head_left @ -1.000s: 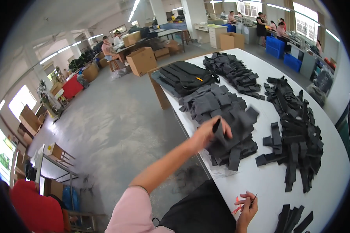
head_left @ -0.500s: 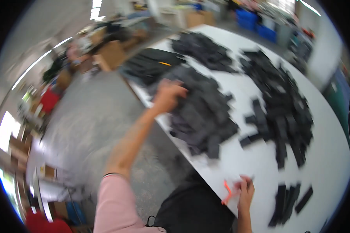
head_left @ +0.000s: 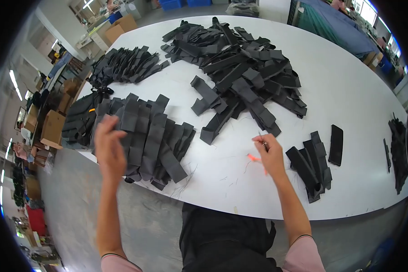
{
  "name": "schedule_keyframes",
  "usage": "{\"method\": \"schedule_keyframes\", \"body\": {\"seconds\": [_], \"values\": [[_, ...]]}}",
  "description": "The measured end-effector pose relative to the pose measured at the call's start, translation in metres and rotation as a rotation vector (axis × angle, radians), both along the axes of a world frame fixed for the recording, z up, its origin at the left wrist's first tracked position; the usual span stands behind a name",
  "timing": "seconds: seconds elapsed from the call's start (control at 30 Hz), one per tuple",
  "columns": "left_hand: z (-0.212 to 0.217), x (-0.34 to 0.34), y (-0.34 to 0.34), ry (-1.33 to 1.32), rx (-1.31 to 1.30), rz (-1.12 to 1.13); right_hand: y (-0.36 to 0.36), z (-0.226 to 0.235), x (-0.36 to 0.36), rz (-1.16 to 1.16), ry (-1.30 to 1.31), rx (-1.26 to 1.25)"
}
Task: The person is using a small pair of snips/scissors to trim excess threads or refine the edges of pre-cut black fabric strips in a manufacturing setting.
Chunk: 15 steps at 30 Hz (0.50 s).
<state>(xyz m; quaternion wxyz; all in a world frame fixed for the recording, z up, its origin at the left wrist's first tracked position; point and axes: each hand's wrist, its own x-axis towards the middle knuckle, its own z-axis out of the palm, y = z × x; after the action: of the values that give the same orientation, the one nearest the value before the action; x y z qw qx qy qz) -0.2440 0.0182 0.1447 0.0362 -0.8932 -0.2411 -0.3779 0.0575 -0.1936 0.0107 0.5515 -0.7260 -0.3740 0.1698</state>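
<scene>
Item: fanned stack of black fabric strips (head_left: 152, 136) at the white table's (head_left: 349, 90) near-left edge, long axes running away from you, directly under your open, empty left hand (head_left: 109, 149); right hand (head_left: 269, 154), farther off, pinches orange snips (head_left: 254, 158).

Surface (head_left: 358, 90) carries strap piles. Near-left pile (head_left: 154, 136) at front edge, left hand (head_left: 109, 149) over its left side. Far-left pile (head_left: 127, 65) behind it. Centre heap (head_left: 245, 77) behind right hand (head_left: 269, 156). Small stack (head_left: 315, 163) just right of right hand. Edge pile (head_left: 401, 149) far right. Cartons (head_left: 52, 129) on floor, left of surface.
</scene>
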Motion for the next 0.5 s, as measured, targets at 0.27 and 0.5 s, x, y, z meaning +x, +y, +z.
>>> {"method": "schedule_keyframes", "body": {"seconds": [0.27, 0.5], "values": [[-0.141, 0.051, -0.141, 0.434, -0.480, -0.308, -0.071, 0.022, 0.037, -0.154, -0.447, -0.451], [-0.201, 0.085, -0.181, 0.326, -0.489, -0.374, -0.144, -0.044, 0.071, -0.266, -0.558, -0.643]]}}
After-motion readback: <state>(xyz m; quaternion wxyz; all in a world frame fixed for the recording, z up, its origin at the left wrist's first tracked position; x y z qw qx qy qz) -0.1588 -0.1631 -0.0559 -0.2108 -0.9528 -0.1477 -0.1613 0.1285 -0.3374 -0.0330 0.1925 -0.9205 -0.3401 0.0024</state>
